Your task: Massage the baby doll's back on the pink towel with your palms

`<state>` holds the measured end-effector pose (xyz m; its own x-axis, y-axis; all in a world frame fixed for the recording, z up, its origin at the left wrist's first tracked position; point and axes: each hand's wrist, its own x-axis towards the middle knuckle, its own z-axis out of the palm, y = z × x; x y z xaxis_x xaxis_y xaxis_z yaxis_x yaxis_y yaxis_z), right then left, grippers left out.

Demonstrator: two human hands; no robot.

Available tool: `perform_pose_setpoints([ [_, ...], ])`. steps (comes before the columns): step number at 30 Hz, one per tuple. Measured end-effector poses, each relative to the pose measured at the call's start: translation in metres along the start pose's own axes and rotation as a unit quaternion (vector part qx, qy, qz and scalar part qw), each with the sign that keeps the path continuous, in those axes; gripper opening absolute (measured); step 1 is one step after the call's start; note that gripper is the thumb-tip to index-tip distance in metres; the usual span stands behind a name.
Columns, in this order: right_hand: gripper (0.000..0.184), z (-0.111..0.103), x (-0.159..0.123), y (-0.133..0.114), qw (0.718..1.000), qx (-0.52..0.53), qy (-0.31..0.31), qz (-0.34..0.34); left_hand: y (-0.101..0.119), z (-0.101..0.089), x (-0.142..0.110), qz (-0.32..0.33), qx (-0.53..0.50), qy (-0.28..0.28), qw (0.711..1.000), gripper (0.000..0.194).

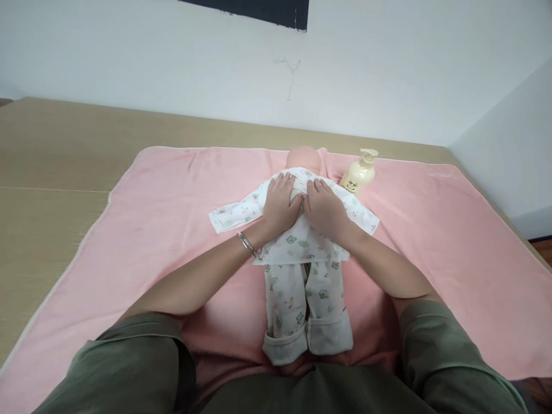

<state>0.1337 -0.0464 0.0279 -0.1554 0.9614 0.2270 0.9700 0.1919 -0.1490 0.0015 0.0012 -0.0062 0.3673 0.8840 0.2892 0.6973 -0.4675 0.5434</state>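
Note:
A baby doll [303,158] lies stretched out on a pink mat, its bald head at the far end. It wears a white printed shirt [297,244] and matching trousers [324,290] with turned-up cuffs. My left hand [281,202] rests flat on the upper left of the shirt, fingers extended toward the head. Beside it, my right hand [324,208] is laid flat on the upper right. The two thumbs meet or nearly meet at the middle. Neither hand grasps anything. The doll's face is not visible, and its hands are hidden in the sleeves.
A cream pump bottle [360,173] stands, slightly tilted in view, right of the doll's head. The pink mat [452,247] spreads over a tan wooden surface [52,167]. Behind it rises a white wall [129,63] with a dark panel [276,11] at the top.

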Motion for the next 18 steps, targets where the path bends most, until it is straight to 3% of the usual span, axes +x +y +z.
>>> perform_pose_setpoints([
  [8,0.055,0.005,0.014,0.005,0.998,0.038,-0.013,0.048,-0.008,0.005,-0.001,0.009,-0.015,0.034,0.999,0.055],
  [18,0.055,-0.003,0.013,0.007,0.998,0.051,-0.033,0.032,-0.013,0.006,-0.004,0.035,-0.033,0.062,0.997,0.051],
])
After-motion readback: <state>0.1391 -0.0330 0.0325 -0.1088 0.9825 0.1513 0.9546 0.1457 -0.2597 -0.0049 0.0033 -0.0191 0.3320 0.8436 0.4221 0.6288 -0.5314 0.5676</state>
